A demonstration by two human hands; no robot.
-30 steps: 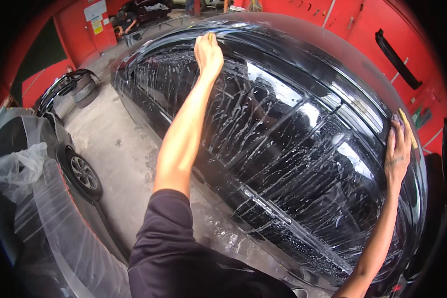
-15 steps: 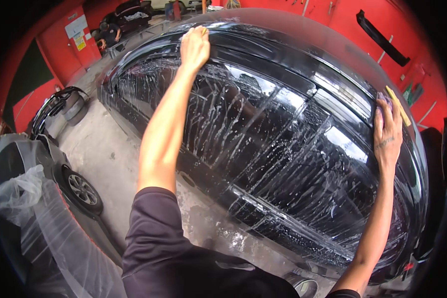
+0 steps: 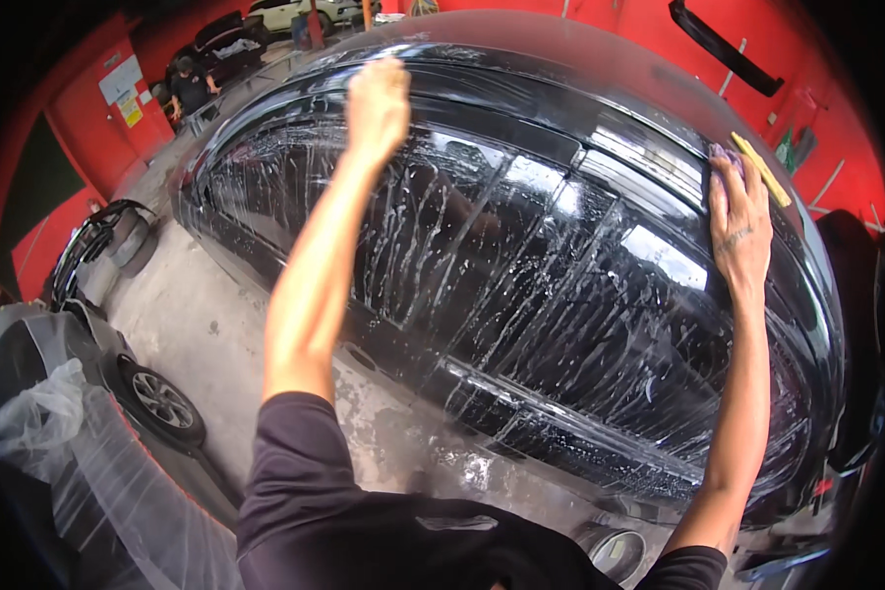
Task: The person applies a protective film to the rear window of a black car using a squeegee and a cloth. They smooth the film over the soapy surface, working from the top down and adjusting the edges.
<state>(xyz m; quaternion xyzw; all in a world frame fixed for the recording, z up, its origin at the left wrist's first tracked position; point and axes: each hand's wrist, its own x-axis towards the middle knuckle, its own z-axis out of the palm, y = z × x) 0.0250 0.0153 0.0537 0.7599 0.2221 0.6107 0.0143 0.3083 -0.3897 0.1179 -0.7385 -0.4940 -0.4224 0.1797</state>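
Note:
A black car (image 3: pixel 521 295) stands side-on before me, its windows and door streaked with whitish suds. My left hand (image 3: pixel 379 108) is closed in a fist over the roof edge, smeared by motion. What it grips is hidden by the blur. On the right, my right hand (image 3: pixel 741 221) presses on the roof edge, its fingers curled over a purple cloth (image 3: pixel 726 157). Just past those fingertips lies a flat yellow strip (image 3: pixel 761 169) on the roof, perhaps a sponge or folded cloth.
A dark car (image 3: pixel 162 398) partly draped in clear plastic sheeting (image 3: pixel 98 462) stands at the left. Loose bumper parts (image 3: pixel 98 241) lie on the concrete floor (image 3: pixel 197 305) beyond it. Another person (image 3: pixel 192 88) is at the far left. A black trim piece (image 3: pixel 726 47) hangs on the red wall.
The whole view has shifted slightly, with the car now farther up and left. My left hand has moved a little right along the roof edge. My right hand keeps its place on the car.

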